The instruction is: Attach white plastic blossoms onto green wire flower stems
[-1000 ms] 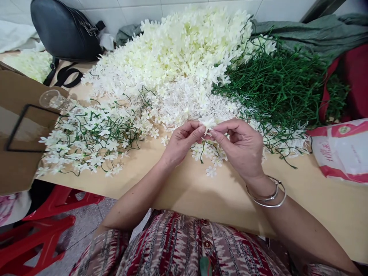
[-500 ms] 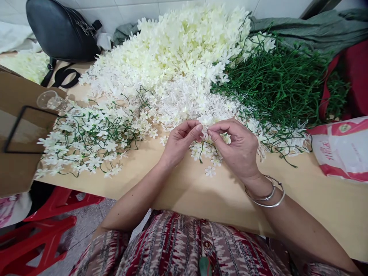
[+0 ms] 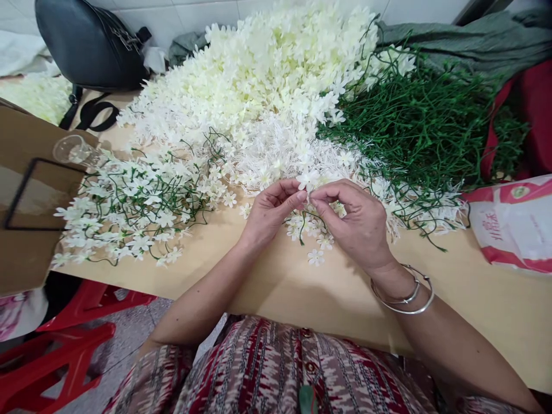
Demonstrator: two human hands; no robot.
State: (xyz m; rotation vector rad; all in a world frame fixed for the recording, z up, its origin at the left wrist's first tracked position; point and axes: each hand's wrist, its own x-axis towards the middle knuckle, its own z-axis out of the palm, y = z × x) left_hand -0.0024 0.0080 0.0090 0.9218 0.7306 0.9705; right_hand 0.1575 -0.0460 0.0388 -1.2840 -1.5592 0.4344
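Observation:
My left hand [image 3: 272, 210] and my right hand [image 3: 354, 221] meet near the middle of the table, both closed in a pinch, fingertips almost touching. Between the fingertips is a white artificial flower [image 3: 307, 180]; its lower part is hidden by the fingers. Just below the hands lie several loose white flowers [image 3: 316, 257] and a green plastic stem [image 3: 302, 229]. Beyond them rises a big heap of white and cream artificial flowers [image 3: 259, 75]. A pile of green plastic stems [image 3: 422, 115] sits to the right of it.
Flowers joined to green stems [image 3: 129, 201] lie at the left beside a cardboard box [image 3: 26, 241] and a clear plastic cup [image 3: 71, 150]. A black bag [image 3: 90, 46] stands behind. At right is a pink-and-white packet [image 3: 517, 224]. Red stools [image 3: 64, 356] stand below left.
The white flower's petals show more clearly above my fingertips now. My right hand has shifted very slightly; both hands keep their pinch.

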